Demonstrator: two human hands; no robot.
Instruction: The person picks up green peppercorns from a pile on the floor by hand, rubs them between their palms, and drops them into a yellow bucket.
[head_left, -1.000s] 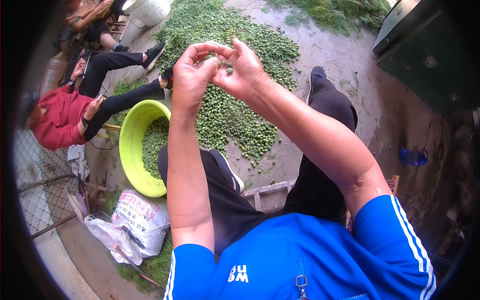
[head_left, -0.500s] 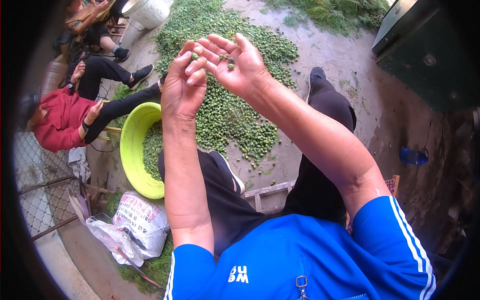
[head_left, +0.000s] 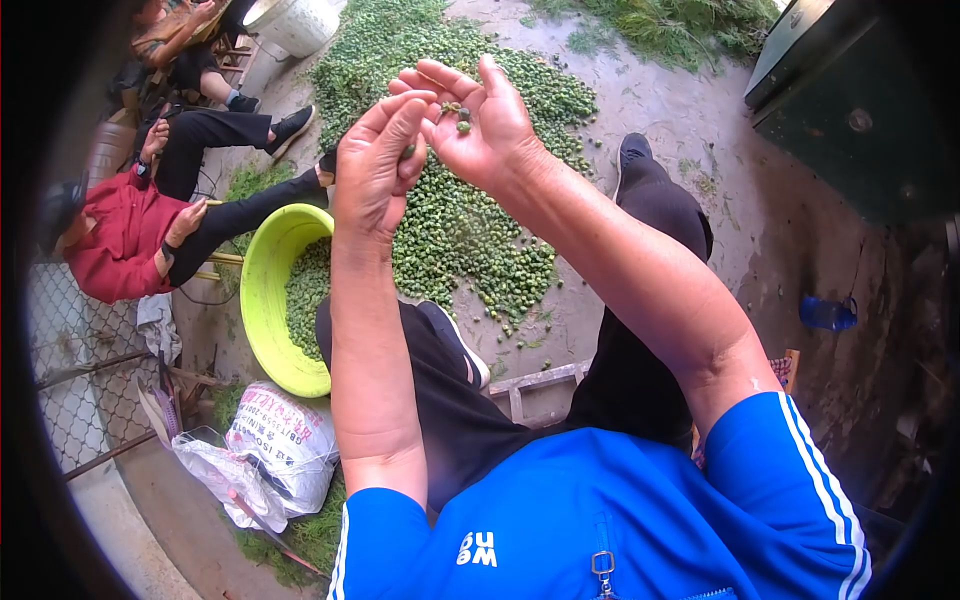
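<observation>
Near left, a white sack [head_left: 285, 435] lies by a yellow-green tub [head_left: 262, 300] part-filled with green produce [head_left: 308, 300]. Farther in, the left hand [head_left: 370, 175] has its grip curled on a green fruit [head_left: 407, 151]; beside it the right hand [head_left: 490, 135], grip slack, cradles small pieces [head_left: 463, 126] above a pile of green fruits [head_left: 470, 235] stretching far across the floor [head_left: 640, 100].

The left arm [head_left: 378, 370] is extended forward; the right arm [head_left: 640, 265] is angled inward. The right hand [head_left: 485, 135] is held palm up, fingers slightly curled. The left hand [head_left: 372, 175] is positioned alongside, thumb and fingers drawn together.
</observation>
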